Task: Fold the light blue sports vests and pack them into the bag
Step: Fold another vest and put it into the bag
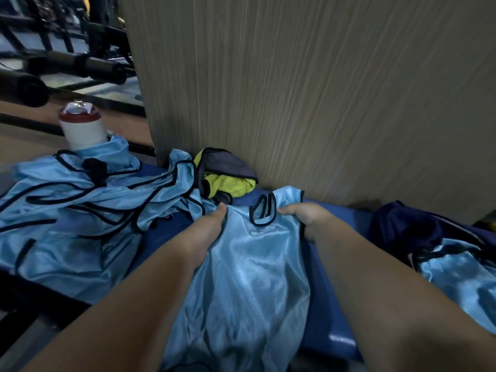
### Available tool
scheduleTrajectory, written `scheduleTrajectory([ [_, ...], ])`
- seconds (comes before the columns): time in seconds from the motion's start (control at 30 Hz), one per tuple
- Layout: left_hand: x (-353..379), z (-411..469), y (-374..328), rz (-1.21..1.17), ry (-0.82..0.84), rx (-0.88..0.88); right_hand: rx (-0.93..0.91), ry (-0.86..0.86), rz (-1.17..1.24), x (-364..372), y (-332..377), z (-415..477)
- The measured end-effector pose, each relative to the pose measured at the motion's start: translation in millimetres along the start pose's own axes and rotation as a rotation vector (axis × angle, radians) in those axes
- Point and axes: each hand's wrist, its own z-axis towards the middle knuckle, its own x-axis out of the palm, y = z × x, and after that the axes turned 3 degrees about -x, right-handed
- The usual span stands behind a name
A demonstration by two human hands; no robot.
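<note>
A light blue sports vest [247, 264] with black trim lies lengthwise on the blue bench [341, 232], its neck end toward the wall. My left hand [212, 224] grips its left shoulder edge. My right hand [306, 213] grips the right shoulder, fingers curled into the cloth. A heap of several more light blue vests [69, 210] lies to the left. At the right, a dark navy bag [418, 232] holds a light blue vest [461, 269] at its opening.
A white bottle [81, 127] with a red lid stands behind the heap. A yellow and grey cloth [228, 178] lies against the wood-grain panel [322, 89] right behind the bench. Black gym equipment [67, 63] fills the far left.
</note>
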Motion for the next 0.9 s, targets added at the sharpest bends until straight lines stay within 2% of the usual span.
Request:
scheduleTrajectory([
  [0.13, -3.1, -2.0, -1.3, -0.097, 0.022, 0.033, 0.051, 0.036, 0.121, -4.5, 0.5, 0.6],
  [0.27, -5.3, -11.6, -3.6, -0.185, 0.088, 0.063, 0.056, -0.013, 0.175, -7.6, -0.4, -2.8],
  [0.4, -10.1, -17.4, -8.0, -0.316, 0.212, 0.096, 0.120, -0.030, 0.463, -13.5, -0.5, -5.4],
  [0.47, -12.0, -17.7, -9.5, -0.354, 0.206, 0.105, 0.173, 0.054, 0.574, -14.4, -4.9, -14.3],
  [0.57, -12.1, -18.0, -10.0, -0.389, 0.193, 0.097, 0.156, 0.196, 0.572, -12.9, -20.7, -30.9],
  [0.67, -12.6, -21.0, -12.8, -0.345, 0.207, 0.118, 0.108, 0.250, 0.443, -14.2, -25.2, -52.5],
  [0.8, -12.6, -27.7, -19.8, -0.118, 0.263, 0.174, -0.019, 0.164, 0.512, -27.8, -8.5, -70.3],
  [0.9, -14.0, -37.0, -22.1, 0.091, 0.427, 0.231, -0.113, 0.077, 0.570, -40.3, 10.6, -75.0],
])
